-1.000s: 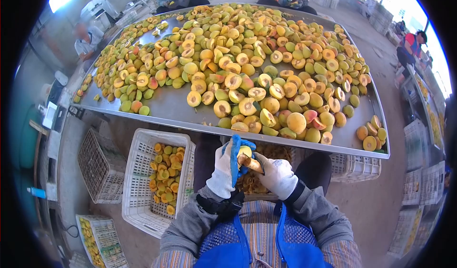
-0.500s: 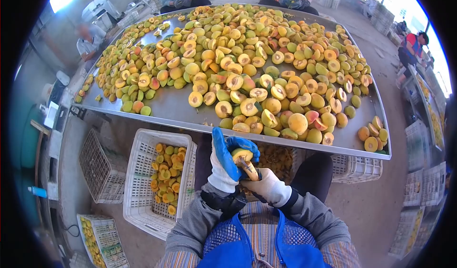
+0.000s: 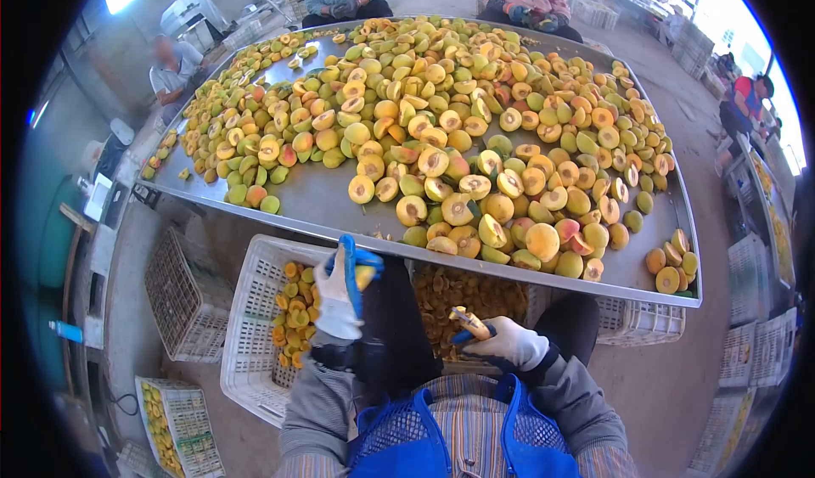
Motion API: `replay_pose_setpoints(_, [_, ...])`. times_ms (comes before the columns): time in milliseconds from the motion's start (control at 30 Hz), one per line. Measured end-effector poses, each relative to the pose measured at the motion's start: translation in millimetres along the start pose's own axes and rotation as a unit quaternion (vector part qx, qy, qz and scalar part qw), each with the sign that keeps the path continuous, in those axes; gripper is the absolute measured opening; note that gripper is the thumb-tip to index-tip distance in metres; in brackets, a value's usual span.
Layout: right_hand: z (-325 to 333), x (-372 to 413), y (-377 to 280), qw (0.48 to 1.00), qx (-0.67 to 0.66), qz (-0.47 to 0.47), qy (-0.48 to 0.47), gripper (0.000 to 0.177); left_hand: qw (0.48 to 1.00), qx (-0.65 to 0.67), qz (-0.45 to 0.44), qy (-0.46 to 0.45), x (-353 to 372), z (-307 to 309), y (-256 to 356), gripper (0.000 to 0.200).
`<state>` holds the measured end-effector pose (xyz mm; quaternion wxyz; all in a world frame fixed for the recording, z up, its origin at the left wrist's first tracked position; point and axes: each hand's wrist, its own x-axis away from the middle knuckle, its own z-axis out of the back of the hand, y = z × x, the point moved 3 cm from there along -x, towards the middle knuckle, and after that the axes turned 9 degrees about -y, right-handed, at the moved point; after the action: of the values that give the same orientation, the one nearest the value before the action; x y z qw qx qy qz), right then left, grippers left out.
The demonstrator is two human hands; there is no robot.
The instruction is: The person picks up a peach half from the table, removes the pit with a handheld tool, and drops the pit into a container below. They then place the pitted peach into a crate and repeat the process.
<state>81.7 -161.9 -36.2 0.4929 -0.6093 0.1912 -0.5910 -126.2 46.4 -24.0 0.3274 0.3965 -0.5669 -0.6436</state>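
Observation:
My left hand (image 3: 340, 295), in a white glove with blue coating, is closed around a peach half (image 3: 365, 276), mostly hidden by the fingers. It is near the table's front edge, beside the white crate (image 3: 242, 325) of peach halves (image 3: 293, 312). My gloved right hand (image 3: 516, 344) grips a short pitting tool with a pale handle (image 3: 473, 323), its end pointing up and left. This hand hovers over my lap, in front of a container of brownish pits and scraps (image 3: 458, 300). Cut peaches (image 3: 424, 155) are heaped on the metal table (image 3: 327, 191).
The table's raised rim (image 3: 373, 239) runs across in front of me. More crates stand at left (image 3: 182, 295), lower left (image 3: 188, 423) and under the table at right (image 3: 641, 321). Two people sit across the table, another person (image 3: 174, 66) at its left end.
My hands have parted. My left hand has moved left toward the crate with the peach half, while my right hand has drawn right and slightly down with the pitting tool.

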Motion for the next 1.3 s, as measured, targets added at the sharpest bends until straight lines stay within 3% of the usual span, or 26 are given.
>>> replay_pose_setpoints(33, [9,5,6,0.994,0.071,-0.051,0.068,0.039,0.959,-0.225,0.146,0.097,-11,32,-1,0.038])
replay_pose_setpoints(67, [10,7,13,0.994,0.070,-0.050,0.065,0.039,0.821,-0.551,0.112,0.098,-21,48,15,0.047])
replay_pose_setpoints(133, [16,5,27,0.968,0.180,-0.103,0.142,0.048,0.818,-0.558,0.069,0.118,-47,68,6,0.061])
replay_pose_setpoints(200, [12,-7,42,0.961,0.219,-0.118,0.124,0.049,0.806,-0.581,0.048,0.102,-83,66,0,0.065])
replay_pose_setpoints(267, [6,-15,50,0.949,0.261,-0.145,0.100,0.046,0.791,-0.610,0.051,0.028,-126,47,-6,0.072])
replay_pose_setpoints(400, [7,-19,34,0.972,0.174,-0.103,0.119,0.042,0.824,-0.539,0.155,-0.081,-175,17,-32,0.078])
replay_pose_setpoints(500, [8,-19,28,0.971,0.193,-0.109,0.088,0.043,0.776,-0.591,0.192,-0.106,-176,5,-32,0.070])
replay_pose_setpoints(567, [8,-19,23,0.974,0.188,-0.091,0.093,0.043,0.805,-0.527,0.228,-0.146,-167,10,-33,0.059])
replay_pose_setpoints(600, [9,-18,19,0.975,0.184,-0.073,0.102,0.042,0.860,-0.443,0.228,-0.114,-153,9,-28,0.043])
replay_pose_setpoints(633, [11,-16,12,0.975,0.184,-0.072,0.103,0.042,0.860,-0.444,0.227,-0.113,-143,12,-36,0.043])
replay_pose_setpoints(667, [13,-14,0,0.976,0.179,-0.047,0.119,0.045,0.959,-0.202,0.177,-0.086,-135,14,-49,0.038])
replay_pose_setpoints(700, [14,-10,-14,0.975,0.172,-0.022,0.135,0.047,0.990,0.053,0.114,-0.055,-124,17,-55,0.034])
replay_pose_setpoints(733, [16,-6,-30,0.976,0.160,-0.037,0.142,0.054,0.957,0.270,0.082,-0.061,-102,-2,-28,0.033])
replay_pose_setpoints(833, [15,-2,-58,0.967,0.155,0.029,0.200,0.060,0.920,0.382,0.062,-0.065,-55,-43,21,0.033])
replay_pose_setpoints(900, [13,0,-67,0.961,0.153,0.051,0.223,0.060,0.886,0.443,0.086,-0.111,-32,-60,29,0.046])
replay_pose_setpoints(933, [12,1,-70,0.950,0.172,0.067,0.254,0.061,0.910,0.384,0.116,-0.104,-21,-67,30,0.058])
replay_pose_setpoints(1067, [5,7,-75,0.926,0.209,0.091,0.300,0.059,0.936,0.302,0.135,-0.122,16,-89,52,0.051])
replay_pose_setpoints(1167, [-2,10,-71,0.918,0.230,0.091,0.310,0.057,0.984,0.084,-0.042,-0.151,27,-95,55,0.035])
replay_pose_setpoints(1200, [-4,12,-71,0.911,0.244,0.095,0.318,0.055,0.984,0.084,-0.043,-0.152,28,-96,55,0.035])
replay_pose_setpoints(1267, [-6,16,-74,0.910,0.254,0.077,0.318,0.053,0.965,-0.126,-0.171,-0.152,33,-97,62,0.031])
replay_pose_setpoints(1300, [-7,18,-74,0.910,0.265,0.059,0.315,0.051,0.965,-0.125,-0.171,-0.153,36,-101,61,0.031])
